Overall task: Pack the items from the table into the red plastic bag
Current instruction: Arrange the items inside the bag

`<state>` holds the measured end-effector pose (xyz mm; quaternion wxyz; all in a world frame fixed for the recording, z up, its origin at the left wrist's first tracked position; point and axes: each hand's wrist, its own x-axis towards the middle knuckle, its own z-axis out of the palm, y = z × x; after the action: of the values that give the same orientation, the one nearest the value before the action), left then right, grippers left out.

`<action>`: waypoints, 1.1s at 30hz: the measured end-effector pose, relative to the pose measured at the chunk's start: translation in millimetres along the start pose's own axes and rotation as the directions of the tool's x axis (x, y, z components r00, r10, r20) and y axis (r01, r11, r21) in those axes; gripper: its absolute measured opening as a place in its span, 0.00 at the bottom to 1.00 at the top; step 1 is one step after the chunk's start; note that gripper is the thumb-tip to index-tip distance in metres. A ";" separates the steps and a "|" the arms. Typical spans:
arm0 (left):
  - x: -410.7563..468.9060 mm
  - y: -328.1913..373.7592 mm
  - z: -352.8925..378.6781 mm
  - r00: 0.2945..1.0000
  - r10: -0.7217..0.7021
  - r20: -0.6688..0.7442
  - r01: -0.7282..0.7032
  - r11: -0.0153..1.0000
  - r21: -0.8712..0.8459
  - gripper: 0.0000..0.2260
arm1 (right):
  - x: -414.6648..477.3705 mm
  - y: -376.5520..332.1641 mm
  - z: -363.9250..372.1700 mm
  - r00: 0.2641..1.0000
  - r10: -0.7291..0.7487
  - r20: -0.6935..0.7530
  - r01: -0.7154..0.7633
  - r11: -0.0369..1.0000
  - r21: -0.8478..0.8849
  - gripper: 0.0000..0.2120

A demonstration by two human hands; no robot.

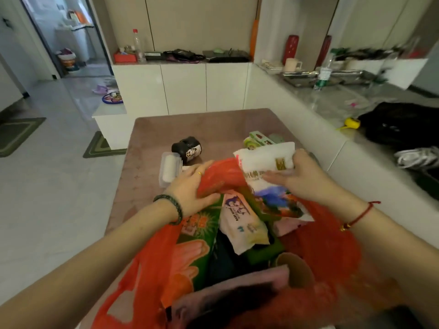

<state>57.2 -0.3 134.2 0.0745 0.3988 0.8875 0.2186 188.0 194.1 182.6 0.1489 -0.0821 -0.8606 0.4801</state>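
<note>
Left hand (190, 186): I clamp the red plastic bag (332, 252) rim open at 10 o'clock.
Right hand (301, 176): closed around the white packet (263, 160), at the mouth's 12 o'clock.
Method: I tilt it downward beside the wipes pack (242, 224).
Remaining on tabletop (152, 129): black jar (187, 148).

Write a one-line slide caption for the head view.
Right hand lowers a white packet into the red plastic bag while the left hand holds its rim open.

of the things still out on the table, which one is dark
The black round jar with a white skull-like print, lying behind the clear plastic box. The box is pale and see-through, and the packets at the far right are green.
</note>
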 end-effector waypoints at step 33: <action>39.4 -53.7 -28.2 0.944 -0.037 0.327 0.167 0.910 -0.379 0.32 | 18.8 16.3 23.4 0.851 -0.107 0.514 0.230 0.956 -0.181 0.14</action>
<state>-14.0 -11.9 137.0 0.3057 0.3569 0.8204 0.3257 162.4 189.2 160.5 -0.0473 0.1039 -0.9242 0.3645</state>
